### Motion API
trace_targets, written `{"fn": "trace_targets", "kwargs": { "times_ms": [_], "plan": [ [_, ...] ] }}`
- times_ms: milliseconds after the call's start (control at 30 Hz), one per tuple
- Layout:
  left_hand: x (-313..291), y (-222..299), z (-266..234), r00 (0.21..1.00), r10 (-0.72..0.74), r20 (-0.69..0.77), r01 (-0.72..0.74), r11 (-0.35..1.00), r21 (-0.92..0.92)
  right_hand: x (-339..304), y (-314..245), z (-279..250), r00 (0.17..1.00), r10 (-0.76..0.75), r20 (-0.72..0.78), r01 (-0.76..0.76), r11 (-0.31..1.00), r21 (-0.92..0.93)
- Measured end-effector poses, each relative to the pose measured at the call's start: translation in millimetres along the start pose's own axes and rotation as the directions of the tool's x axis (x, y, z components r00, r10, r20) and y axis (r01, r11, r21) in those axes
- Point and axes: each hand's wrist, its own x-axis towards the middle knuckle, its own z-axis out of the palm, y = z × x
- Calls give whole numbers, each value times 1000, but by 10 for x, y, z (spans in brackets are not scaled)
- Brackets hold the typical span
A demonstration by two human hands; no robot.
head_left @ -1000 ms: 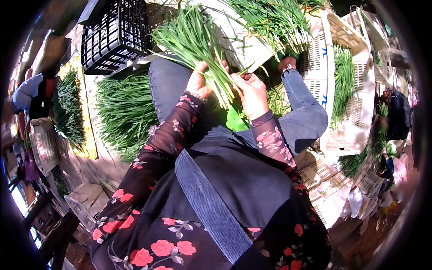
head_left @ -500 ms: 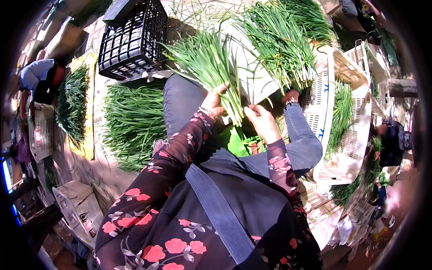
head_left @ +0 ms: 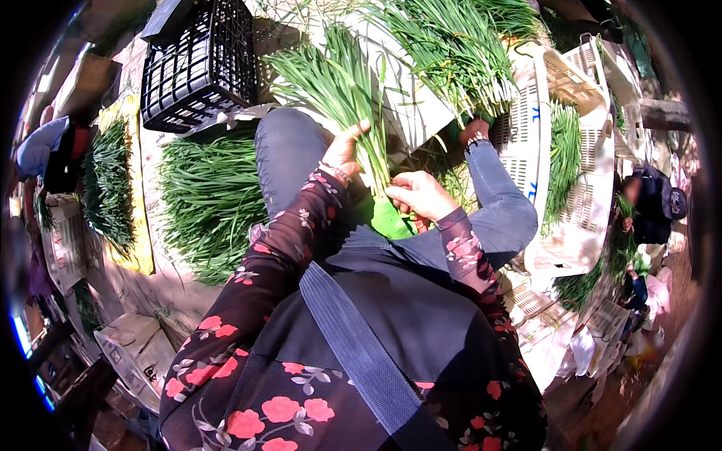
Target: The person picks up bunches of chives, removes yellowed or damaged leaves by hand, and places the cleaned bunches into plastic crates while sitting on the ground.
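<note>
Left hand point(head_left: 344, 154) and right hand point(head_left: 421, 194), fingers closed around a bunch of green chives point(head_left: 342, 83) held over the lap — leaves fanning far, toward the black crate point(head_left: 197, 66). Best practice, judged here: grip near the base, keeping stalk ends level

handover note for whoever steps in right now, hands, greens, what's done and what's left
Left hand: closed around the bunch of chives, leaves fanning away from the body.
Right hand: pinching the bunch's lower ends, just above the lap.
Greens: a loose heap lies on the ground at the left, another pile on the white board ahead, more in the white crates at the right. A black crate stands at upper left.
Done: one bunch gathered in hand.
Left: the bunch is not yet set down; the heaps look unsorted.
</note>
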Motion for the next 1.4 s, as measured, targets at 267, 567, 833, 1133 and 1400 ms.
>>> {"fn": "trace_targets", "kwargs": {
  "times_ms": [267,567,833,1133,1400],
  "plan": [
    [-94,3,112,998,28,-61,-23,996,82,-324,107,-337,829,-159,-537,-19,950,-311],
    [-183,52,230,1000,-2,16,-1,989,145,-118,-105,-370,817,-113,-566,42,990,-137],
    [-274,87,410,997,-65,38,57,982,180,32,-185,-600,886,-98,-453,276,896,347],
    [-97,35,361,997,-65,-47,71,987,143,230,-405,-131,905,-206,-372,366,823,434],
    [73,314,345,998,-22,57,25,998,-63,-398,-62,-521,906,-374,-199,369,464,805]
  ]
}}
